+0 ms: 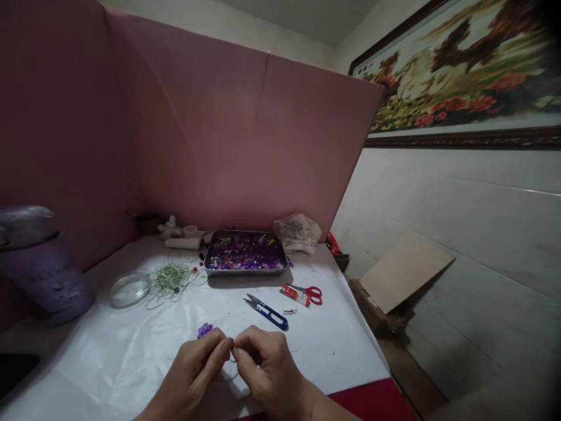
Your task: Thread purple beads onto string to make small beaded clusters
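Near the front edge of the surface [337,333], the left hand [196,367] and right hand [268,361] are pinching one thin cord [232,360], mostly hidden. One purple bead cluster [204,330] is showing partly behind the left. One thread snips [268,313], one scissors [314,295] and one lighter [294,295] are lying toward the right edge; one far-edge tray [245,273] is holding uncountable beads [245,255].

Finishes and Materials

Beadwork [205,330]: glossy, translucent, plastic-looking. Beads [245,257]: likewise shiny. Tray [248,272]: smooth, metallic rim. Snips [266,312]: metal blades, smooth handle. Scissors [314,294]: glossy plastic grips. Dish [130,290]: clear, glossy. Bag [298,233]: thin, crumpled plastic. Sheet [118,351]: creased, soft sheen. Panel [245,128]: smooth, matt. Board [407,269]: flat, matt. Frame [460,140]: dark, wood-look, ridged.
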`<state>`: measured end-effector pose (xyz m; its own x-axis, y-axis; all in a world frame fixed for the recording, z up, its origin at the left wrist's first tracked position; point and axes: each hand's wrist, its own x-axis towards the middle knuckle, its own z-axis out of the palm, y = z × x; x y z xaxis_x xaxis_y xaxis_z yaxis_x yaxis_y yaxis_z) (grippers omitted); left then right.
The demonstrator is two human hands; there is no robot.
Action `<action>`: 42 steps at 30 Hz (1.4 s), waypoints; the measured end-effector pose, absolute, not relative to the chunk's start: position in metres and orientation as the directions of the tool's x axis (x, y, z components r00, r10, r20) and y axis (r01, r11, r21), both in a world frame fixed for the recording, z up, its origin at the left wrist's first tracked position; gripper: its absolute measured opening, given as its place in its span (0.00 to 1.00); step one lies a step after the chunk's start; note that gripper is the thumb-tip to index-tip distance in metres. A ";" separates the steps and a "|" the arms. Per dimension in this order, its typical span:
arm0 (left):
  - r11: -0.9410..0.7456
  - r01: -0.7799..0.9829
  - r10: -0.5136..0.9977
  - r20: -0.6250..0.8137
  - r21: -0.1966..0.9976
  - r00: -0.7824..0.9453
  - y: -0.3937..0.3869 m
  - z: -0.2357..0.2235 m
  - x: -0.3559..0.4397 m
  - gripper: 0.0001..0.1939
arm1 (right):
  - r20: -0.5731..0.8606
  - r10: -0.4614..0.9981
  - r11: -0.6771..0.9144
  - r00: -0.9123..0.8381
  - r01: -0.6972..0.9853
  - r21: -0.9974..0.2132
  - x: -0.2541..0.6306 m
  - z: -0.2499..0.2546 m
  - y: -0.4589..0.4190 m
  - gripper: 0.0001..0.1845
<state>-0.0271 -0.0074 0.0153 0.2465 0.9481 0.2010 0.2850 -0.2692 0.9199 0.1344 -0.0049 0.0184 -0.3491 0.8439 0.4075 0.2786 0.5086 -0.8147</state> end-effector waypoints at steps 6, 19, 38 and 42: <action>-0.031 -0.032 0.969 0.038 0.999 0.245 -0.003 0.016 -0.029 0.10 | 0.280 0.936 0.310 -0.214 0.125 -0.942 0.134 0.021 -0.004 0.08; 0.140 -0.142 0.981 -0.118 0.980 0.157 0.005 0.013 -0.027 0.12 | 0.160 0.969 0.174 -0.190 0.064 -0.983 0.129 0.014 -0.001 0.10; 0.053 -0.099 0.991 -0.040 0.994 0.126 0.000 0.015 -0.025 0.10 | 0.203 0.956 0.228 -0.211 0.101 -0.968 0.132 0.013 -0.001 0.10; 0.062 -0.091 0.991 -0.051 0.994 0.121 0.000 0.017 -0.026 0.10 | 0.200 0.954 0.226 -0.224 0.094 -0.970 0.132 0.013 -0.001 0.09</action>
